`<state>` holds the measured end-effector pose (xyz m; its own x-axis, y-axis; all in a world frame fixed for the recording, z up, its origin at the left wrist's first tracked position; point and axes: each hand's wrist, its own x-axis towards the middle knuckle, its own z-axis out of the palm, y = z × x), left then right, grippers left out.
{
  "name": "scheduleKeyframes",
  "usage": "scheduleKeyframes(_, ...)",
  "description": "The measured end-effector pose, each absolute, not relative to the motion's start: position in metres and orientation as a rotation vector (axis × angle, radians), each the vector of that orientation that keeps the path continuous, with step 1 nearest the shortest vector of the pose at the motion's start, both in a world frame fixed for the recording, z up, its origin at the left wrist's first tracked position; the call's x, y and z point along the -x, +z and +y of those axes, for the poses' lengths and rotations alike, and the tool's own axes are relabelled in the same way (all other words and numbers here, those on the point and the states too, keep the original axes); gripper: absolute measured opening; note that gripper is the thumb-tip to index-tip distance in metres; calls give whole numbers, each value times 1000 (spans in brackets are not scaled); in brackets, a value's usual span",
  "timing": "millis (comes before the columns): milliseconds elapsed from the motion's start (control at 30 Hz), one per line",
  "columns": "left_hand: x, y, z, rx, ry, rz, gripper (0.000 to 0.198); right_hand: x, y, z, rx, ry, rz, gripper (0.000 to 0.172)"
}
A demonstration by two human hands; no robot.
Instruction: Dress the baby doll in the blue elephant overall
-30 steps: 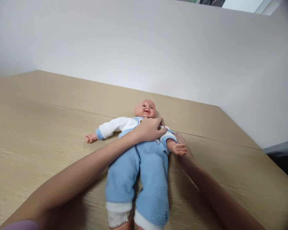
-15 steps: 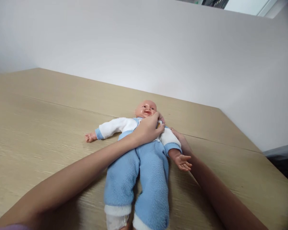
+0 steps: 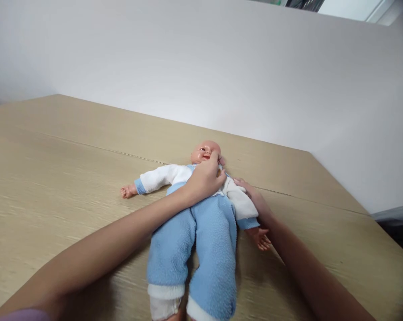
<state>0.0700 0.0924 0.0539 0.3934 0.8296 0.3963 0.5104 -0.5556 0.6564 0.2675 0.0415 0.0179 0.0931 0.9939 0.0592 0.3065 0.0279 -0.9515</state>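
Note:
A baby doll [image 3: 213,232] in a white and light blue fleece outfit lies face up on the wooden table, its head away from me. Across its chest reaches my left hand [image 3: 206,178], the fingers curved at the doll's chin and collar, on the right side of its face. Beside the doll's white sleeve [image 3: 242,200], on the right, my right hand [image 3: 253,192] touches the upper arm. That hand's fingers are partly hidden behind the sleeve. The doll's other arm [image 3: 157,177] stretches out to the left.
The light brown wooden table [image 3: 70,169] has a seam running across it. Behind it rises a plain pale wall [image 3: 188,67]. A dark object [image 3: 397,225] shows beyond the table's right edge.
My left fingers have moved up over the doll's cheek, covering one eye. The doll's arm on the right has shifted outward and turned, its hand lower and partly behind my right wrist.

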Motion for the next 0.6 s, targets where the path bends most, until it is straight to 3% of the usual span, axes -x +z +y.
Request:
scheduleKeyframes(100,-71,52,91,-2269,973,1154,23,-282,17,8,1428,1131,-1350,59)
scheduleKeyframes(200,-72,52,89,-2316,939,1143,23,-306,18,-17,1554,1087,-1444,80)
scheduleKeyframes(367,-67,64,82,-2446,819,1219,25,-350,13,-26,1684,770,-1553,62)
scheduleKeyframes(600,-39,73,78,-2558,837,1292,23,-371,6,-23,1664,753,-1408,63)
